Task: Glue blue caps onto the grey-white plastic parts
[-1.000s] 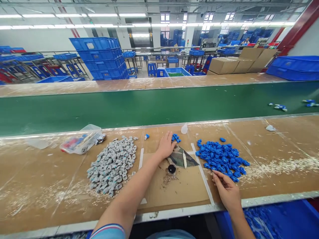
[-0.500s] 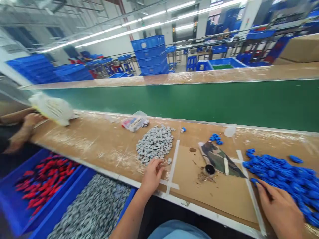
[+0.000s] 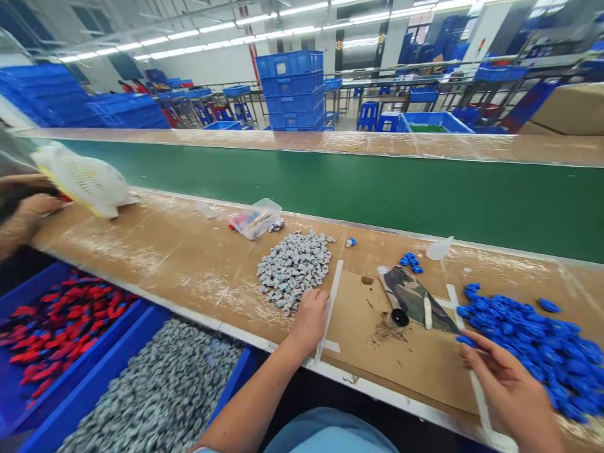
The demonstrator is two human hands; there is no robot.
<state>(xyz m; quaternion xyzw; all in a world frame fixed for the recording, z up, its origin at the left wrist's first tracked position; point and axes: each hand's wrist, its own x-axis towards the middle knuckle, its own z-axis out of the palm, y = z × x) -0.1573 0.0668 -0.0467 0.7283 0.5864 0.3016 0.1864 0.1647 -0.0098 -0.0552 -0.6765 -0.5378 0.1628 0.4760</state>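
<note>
In the head view my right hand (image 3: 507, 377) pinches a small blue piece (image 3: 466, 340) between thumb and fingers, at the left edge of a heap of blue pieces (image 3: 523, 333). My left hand (image 3: 311, 321) is closed at the near right edge of a pile of small grey pieces (image 3: 295, 264); whatever its fingers hold is hidden. Between the hands lies a cardboard sheet (image 3: 425, 377) bordered with white tape. On it are a camouflage cloth (image 3: 406, 289), a white-handled tool (image 3: 428, 311) and a small pot with dark contents (image 3: 399, 318).
A small blue cluster (image 3: 411, 262), a clear cup (image 3: 439, 249) and a plastic bag (image 3: 257, 219) lie farther back, before the green conveyor belt (image 3: 358, 189). Lower left, blue bins hold red pieces (image 3: 70, 321) and grey pieces (image 3: 160, 384). Another person's hand (image 3: 35, 207) is beside a white basket (image 3: 85, 179).
My right hand has moved left with the blue piece, toward the cardboard's right edge. My left hand has moved right and its fingers have curled in. The camera view has shifted slightly.
</note>
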